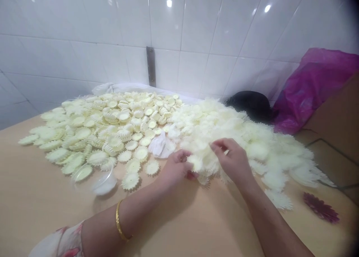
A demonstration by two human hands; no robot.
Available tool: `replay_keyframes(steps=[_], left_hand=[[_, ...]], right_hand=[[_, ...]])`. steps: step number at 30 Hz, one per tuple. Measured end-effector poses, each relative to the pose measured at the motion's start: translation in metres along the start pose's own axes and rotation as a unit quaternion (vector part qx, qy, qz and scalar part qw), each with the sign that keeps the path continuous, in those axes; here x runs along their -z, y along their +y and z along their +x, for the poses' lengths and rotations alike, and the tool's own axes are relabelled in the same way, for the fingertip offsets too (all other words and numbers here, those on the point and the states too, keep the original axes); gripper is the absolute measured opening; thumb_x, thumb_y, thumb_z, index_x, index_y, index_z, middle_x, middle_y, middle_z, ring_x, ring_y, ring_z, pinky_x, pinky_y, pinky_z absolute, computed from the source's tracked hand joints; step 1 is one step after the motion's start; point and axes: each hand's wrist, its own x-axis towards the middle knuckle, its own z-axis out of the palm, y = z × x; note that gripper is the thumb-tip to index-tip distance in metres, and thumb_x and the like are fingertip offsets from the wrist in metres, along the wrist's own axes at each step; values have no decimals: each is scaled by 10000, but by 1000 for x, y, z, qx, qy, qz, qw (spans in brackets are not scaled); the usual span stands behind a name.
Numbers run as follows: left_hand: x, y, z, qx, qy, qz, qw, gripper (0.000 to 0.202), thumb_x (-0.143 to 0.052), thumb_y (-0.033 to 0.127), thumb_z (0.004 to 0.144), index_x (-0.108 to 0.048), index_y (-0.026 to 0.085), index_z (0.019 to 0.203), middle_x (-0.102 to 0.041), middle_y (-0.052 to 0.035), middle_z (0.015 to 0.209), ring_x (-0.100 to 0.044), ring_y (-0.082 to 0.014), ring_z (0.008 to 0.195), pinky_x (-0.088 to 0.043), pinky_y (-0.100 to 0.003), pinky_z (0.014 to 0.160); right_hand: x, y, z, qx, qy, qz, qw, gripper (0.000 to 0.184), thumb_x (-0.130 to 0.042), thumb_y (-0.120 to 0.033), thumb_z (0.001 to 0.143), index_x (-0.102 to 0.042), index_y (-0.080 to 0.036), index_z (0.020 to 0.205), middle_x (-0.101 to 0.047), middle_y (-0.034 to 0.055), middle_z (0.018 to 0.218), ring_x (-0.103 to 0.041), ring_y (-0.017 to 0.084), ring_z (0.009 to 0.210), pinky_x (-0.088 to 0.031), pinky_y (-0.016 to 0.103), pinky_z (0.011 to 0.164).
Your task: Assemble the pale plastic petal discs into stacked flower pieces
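Observation:
My left hand [177,168] is closed on a pale yellow flower piece [196,162], a small round shape with a notched edge. Just to the right and slightly higher, my right hand [233,158] has thumb and forefinger pinched together; whether anything is between them I cannot make out. Behind both hands spreads a heap of thin, frilly petal layers [252,144]. To the left lies a big pile of thicker scalloped discs [112,126]. A crumpled white tissue [161,144] rests by my left hand, and a small clear tub [104,184] with white contents stands nearer me.
On the right side of the wooden table [196,227] lies a dark red petal layer [321,207]. A black rounded object [249,105] and a magenta plastic bag [314,88] sit at the back right. A tiled wall [196,28] rises behind.

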Motion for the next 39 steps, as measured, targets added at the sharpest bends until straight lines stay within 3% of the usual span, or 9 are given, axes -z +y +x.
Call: replay_keyframes(steps=[5,7,13,20,25,28,32,34,39], left_hand=[[3,-2,0,-13,-31,11,999,272,-555,84,645,-526,171,901,-546,9,678,-601,-128,543,-482,-272,558],[4,-3,-1,-16,-46,7,999,308,-541,65,632,-526,176,919,-541,11,698,-592,-120,542,-479,-282,569],[2,-3,0,-22,-20,-8,1000,346,-572,60,589,-505,184,904,-436,64,620,-533,-90,488,-458,-270,536],[1,-2,-3,-36,-21,-28,999,304,-583,84,604,-503,193,877,-431,78,595,-506,-63,453,-447,-246,539],[0,-2,-1,-24,-5,-35,999,292,-554,74,601,-502,174,871,-539,30,648,-542,-93,478,-444,-244,510],[-1,-2,0,-19,1,-41,999,267,-550,75,600,-504,166,848,-578,2,692,-550,-101,490,-445,-243,501],[-1,-2,0,-17,1,-19,1000,243,-531,69,612,-512,160,837,-571,-6,673,-562,-115,521,-451,-250,518],[0,-3,1,-18,8,-7,1000,261,-519,59,614,-515,165,853,-548,5,648,-564,-116,533,-456,-257,542],[7,-7,4,-35,-7,14,999,348,-511,31,587,-546,183,898,-498,30,633,-518,-90,528,-457,-262,568]], right_hand=[[-4,-13,-8,37,-176,84,980,164,-569,-326,746,-601,-178,810,-585,17,710,-523,154,672,-408,268,617],[-7,-16,-11,31,-218,96,971,110,-539,-266,759,-597,-175,780,-581,6,689,-524,144,654,-400,254,599],[-16,-18,-17,19,-166,71,983,178,-452,-252,809,-542,-175,677,-549,-6,614,-487,123,574,-359,230,530],[-23,-13,-18,27,-94,13,995,382,-373,-353,849,-265,-201,516,-310,-48,452,-312,93,451,-252,224,436],[-13,-5,-9,3,-29,-4,1000,380,-392,-377,843,-369,-195,511,-383,-36,447,-367,103,450,-278,231,444],[-6,3,-3,-22,-26,-44,998,314,-458,-377,806,-487,-185,559,-440,-25,484,-425,121,483,-326,242,483],[-4,5,-2,-6,7,-95,995,259,-535,-398,755,-614,-163,832,-569,78,860,-530,186,709,-408,307,620],[-5,0,-4,19,-9,-53,998,297,-528,-422,765,-611,-164,887,-573,92,914,-537,195,757,-419,311,637],[-11,-15,-13,20,-180,55,982,196,-542,-340,760,-608,-185,860,-603,34,762,-539,163,682,-411,270,587]])
